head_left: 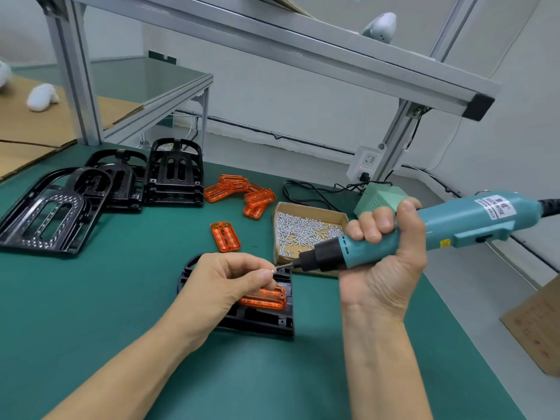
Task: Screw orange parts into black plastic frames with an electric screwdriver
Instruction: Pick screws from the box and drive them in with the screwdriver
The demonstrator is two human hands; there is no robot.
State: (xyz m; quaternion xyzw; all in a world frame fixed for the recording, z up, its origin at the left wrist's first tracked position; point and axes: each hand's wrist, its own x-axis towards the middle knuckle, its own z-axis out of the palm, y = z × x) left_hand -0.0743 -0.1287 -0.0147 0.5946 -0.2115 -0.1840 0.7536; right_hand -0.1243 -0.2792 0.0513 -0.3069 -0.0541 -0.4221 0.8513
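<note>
Left hand (224, 280): small metal screw (273, 271) pinched at centre | right hand (385, 253): teal plastic screwdriver (424, 228) gripped | glossy orange part (266, 297) seated in black frame (260, 319).

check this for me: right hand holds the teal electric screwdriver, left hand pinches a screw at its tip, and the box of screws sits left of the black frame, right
Not quite. The head view shows the box of screws right of the black frame, behind it. The rest holds: right hand holds the electric screwdriver, left hand pinches a screw.

We see a green surface (127, 298) carrying stacked black frames (91, 192) at ten o'clock, orange parts (242, 190) at twelve, a screw box (306, 228) at two, one frame (260, 316) at centre.
</note>
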